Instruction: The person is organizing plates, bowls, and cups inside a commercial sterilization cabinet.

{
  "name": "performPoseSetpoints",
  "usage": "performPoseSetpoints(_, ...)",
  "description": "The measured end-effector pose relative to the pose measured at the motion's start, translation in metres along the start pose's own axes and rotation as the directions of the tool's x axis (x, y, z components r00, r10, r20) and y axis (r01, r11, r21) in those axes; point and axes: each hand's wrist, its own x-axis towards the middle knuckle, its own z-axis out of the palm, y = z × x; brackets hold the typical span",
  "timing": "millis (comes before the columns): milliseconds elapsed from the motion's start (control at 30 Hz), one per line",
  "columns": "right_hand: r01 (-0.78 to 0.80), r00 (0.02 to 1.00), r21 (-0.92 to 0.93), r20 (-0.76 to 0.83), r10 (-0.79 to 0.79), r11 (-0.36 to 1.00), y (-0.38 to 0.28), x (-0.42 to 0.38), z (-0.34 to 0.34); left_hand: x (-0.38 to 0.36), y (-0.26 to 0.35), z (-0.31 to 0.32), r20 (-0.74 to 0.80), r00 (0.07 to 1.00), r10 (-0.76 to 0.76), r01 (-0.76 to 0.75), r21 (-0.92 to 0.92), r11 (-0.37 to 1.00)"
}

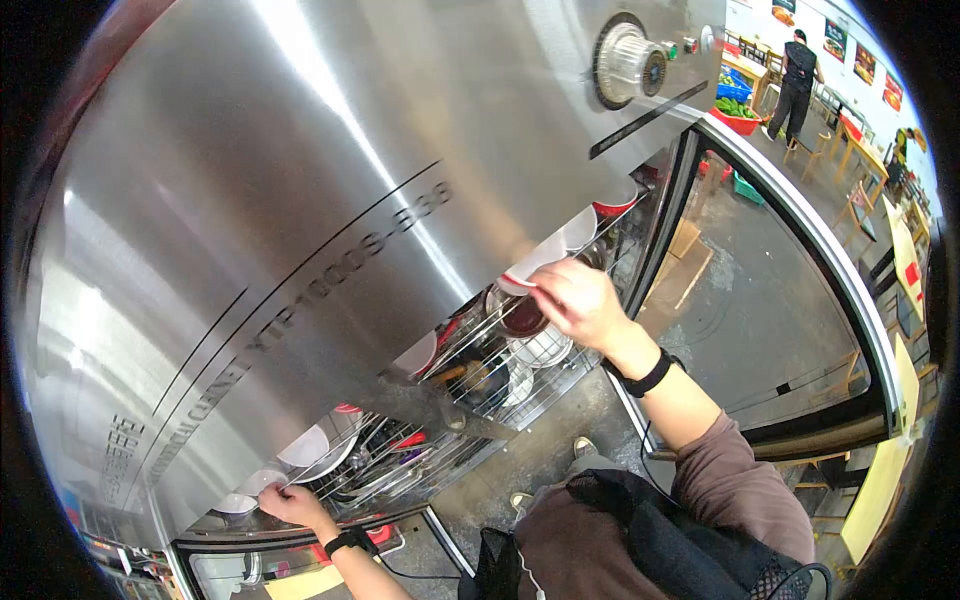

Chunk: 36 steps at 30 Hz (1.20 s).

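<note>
My right hand (580, 305) is closed, with thumb and fingers pinching the edge of a white bowl with a red rim (541, 262) on the upper wire rack (462, 345) of a steel cabinet. Farther left, my left hand (293, 505) has its fingers together on the edge of a small white bowl (262, 481); part of that grip is hidden. Between the hands, other white bowls (304, 447) rest on the rack, partly covered by the cabinet's front panel. Dishes, a dark red bowl (524, 318) and utensils (400, 455) show below through the wires.
The stainless-steel cabinet front (300, 200) fills the upper left, with a dial (628, 66) near its right end. A glass door (780, 290) stands open at right, another (310, 560) at lower left. Beyond are a standing person (798, 85), tables and crates of green vegetables (735, 108).
</note>
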Motion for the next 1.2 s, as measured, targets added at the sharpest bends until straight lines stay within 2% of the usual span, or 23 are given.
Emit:
performPoseSetpoints(67, -0.051, 0.998, -0.114, -0.034, 0.048, 0.992, 0.005, -0.003, -0.009, 0.013, -0.006, -0.01, -0.009, 1.0, -0.021, 0.021, 0.049, 0.999)
performPoseSetpoints(100, -0.054, 0.998, -0.193, -0.045, 0.046, 0.98, 0.055, -0.009, -0.042, -0.015, 0.037, 0.006, -0.002, 0.998, -0.057, 0.057, 0.042, 0.997)
performPoseSetpoints(233, -0.174, 0.982, -0.319, -0.12, 0.143, 0.932, 0.105, -0.022, -0.053, 0.008, 0.023, -0.006, 0.028, 0.999, -0.042, 0.038, 0.125, 0.991)
performPoseSetpoints(300, -0.207, 0.978, -0.368, -0.098, 0.184, 0.906, 0.131, -0.024, -0.062, 0.003, 0.034, -0.006, 0.044, 0.994, -0.103, 0.095, 0.15, 0.984)
performPoseSetpoints(367, -0.218, 0.976, -0.403, -0.101, 0.194, 0.889, 0.151, -0.025, -0.065, 0.0, 0.025, 0.0, 0.023, 0.997, -0.067, 0.063, 0.148, 0.987)
performPoseSetpoints(467, -0.242, 0.965, -0.442, -0.013, 0.264, 0.864, 0.171, -0.026, -0.068, -0.001, 0.027, 0.001, 0.016, 0.997, -0.08, 0.077, 0.152, 0.985)
performPoseSetpoints(700, -0.196, 0.945, -0.463, 0.147, 0.293, 0.864, 0.194, -0.016, -0.069, 0.001, 0.034, -0.003, 0.056, 0.993, -0.103, 0.092, 0.168, 0.982)
performPoseSetpoints(800, -0.237, 0.86, -0.541, 0.268, 0.433, 0.807, 0.194, -0.008, -0.07, 0.0, 0.028, -0.001, 0.049, 0.994, -0.096, 0.086, 0.17, 0.982)
performPoseSetpoints(900, -0.143, 0.854, -0.636, 0.308, 0.42, 0.758, 0.199, -0.006, -0.07, -0.001, 0.021, 0.002, 0.037, 0.995, -0.09, 0.082, 0.177, 0.981)
performPoseSetpoints(967, -0.107, 0.859, -0.637, 0.328, 0.394, 0.763, 0.2, -0.006, -0.071, -0.002, 0.023, 0.002, 0.049, 0.993, -0.108, 0.098, 0.174, 0.98)
performPoseSetpoints(1033, -0.107, 0.826, -0.638, 0.37, 0.425, 0.763, 0.202, -0.003, -0.069, -0.001, 0.022, 0.002, 0.045, 0.995, -0.086, 0.078, 0.153, 0.985)
performPoseSetpoints(1067, -0.159, 0.777, -0.67, 0.368, 0.511, 0.725, 0.203, 0.0, -0.068, -0.001, 0.022, 0.002, 0.044, 0.996, -0.075, 0.068, 0.143, 0.987)
performPoseSetpoints(1200, -0.231, 0.736, -0.669, 0.355, 0.577, 0.707, 0.211, 0.003, -0.06, 0.002, 0.025, -0.002, 0.04, 0.999, -0.035, 0.029, 0.155, 0.988)
